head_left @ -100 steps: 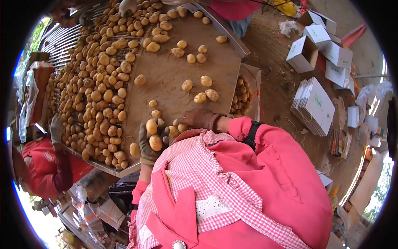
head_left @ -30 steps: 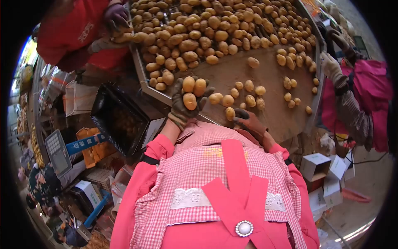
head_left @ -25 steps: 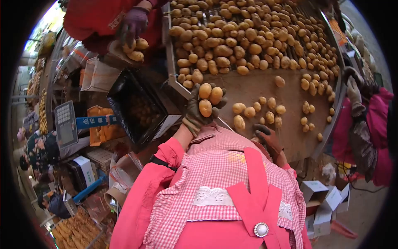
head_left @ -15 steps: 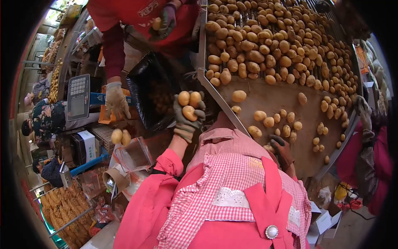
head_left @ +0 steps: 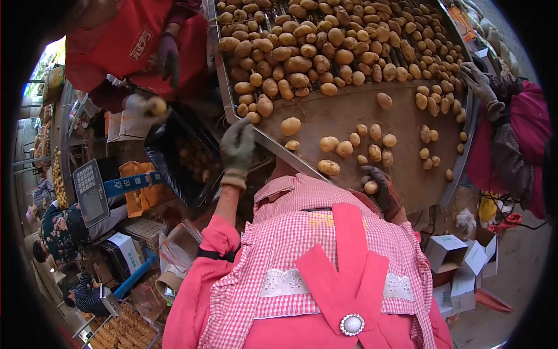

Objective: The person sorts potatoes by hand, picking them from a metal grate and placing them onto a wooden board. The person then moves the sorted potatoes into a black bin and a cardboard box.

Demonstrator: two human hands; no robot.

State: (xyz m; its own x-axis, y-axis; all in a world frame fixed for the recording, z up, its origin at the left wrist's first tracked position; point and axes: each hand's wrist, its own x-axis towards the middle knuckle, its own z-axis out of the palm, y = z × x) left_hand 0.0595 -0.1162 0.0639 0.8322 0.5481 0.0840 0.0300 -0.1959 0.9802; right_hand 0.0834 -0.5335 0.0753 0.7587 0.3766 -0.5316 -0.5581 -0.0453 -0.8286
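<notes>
My left hand (head_left: 237, 152), in a grey-green glove, is over the metal rim (head_left: 261, 138) of the sorting table. Its fingers are stretched out toward the table, and no potato shows in it. Just past its fingertips lies a potato (head_left: 252, 117) at the table's corner. My right hand (head_left: 385, 192), in a dark glove, rests at the near edge with its fingers curled around a potato (head_left: 371, 187). Several loose potatoes (head_left: 344, 149) lie on the brown board (head_left: 337, 113) before me. To the left, a black plastic liner (head_left: 164, 148) holds potatoes.
Many potatoes (head_left: 343, 56) cover the rollers at the back. Across on the left, a co-worker in a red apron (head_left: 131, 43) holds a potato (head_left: 157, 105). Another person's gloved hand (head_left: 479, 84) is at the right rim. A scale display (head_left: 91, 195) stands left; cardboard boxes (head_left: 446, 253) sit lower right.
My left hand has let go of its potatoes and moved up to the table rim. My right hand keeps a potato. The co-worker's lower hand has risen with a potato. The view has shifted.
</notes>
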